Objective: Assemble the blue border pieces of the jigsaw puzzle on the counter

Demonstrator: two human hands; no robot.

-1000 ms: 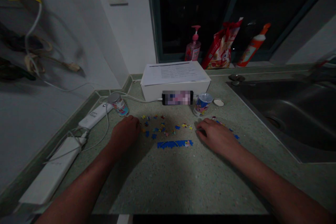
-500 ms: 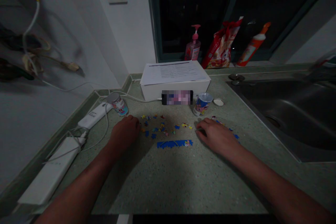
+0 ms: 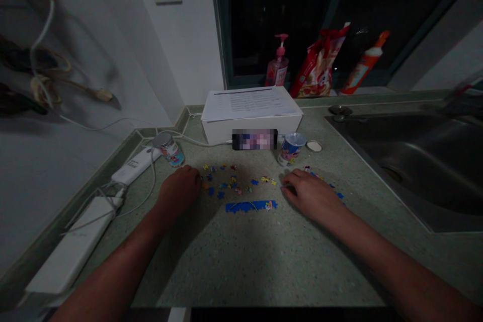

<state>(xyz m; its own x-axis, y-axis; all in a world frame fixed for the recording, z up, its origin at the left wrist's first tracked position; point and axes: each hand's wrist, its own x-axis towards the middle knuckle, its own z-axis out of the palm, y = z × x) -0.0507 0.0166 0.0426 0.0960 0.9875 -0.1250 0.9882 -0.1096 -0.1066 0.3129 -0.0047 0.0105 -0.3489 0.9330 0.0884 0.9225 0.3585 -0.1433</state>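
Observation:
A joined strip of blue jigsaw puzzle (image 3: 245, 207) lies flat on the counter between my hands. Behind it, loose jigsaw pieces (image 3: 233, 179) are scattered, mostly blue and yellow. My left hand (image 3: 181, 186) rests at their left side, fingers loosely bent and partly hidden from above; no piece shows in it. On the other side, my right hand (image 3: 307, 188) rests palm down with fingers slightly curved and the thumb apart, nothing visible in it. More pieces (image 3: 339, 195) lie just beyond the right hand, partly covered by it. An open printed can (image 3: 291, 150) stands behind that hand.
A lidded can (image 3: 169, 150) stands behind my left hand. A phone with a blurred screen (image 3: 254, 139) leans on a white box (image 3: 251, 105). A round lid (image 3: 314, 146) lies beside the open can. Power strips (image 3: 77, 244) with cables run along the left; a sink (image 3: 400, 161) is right.

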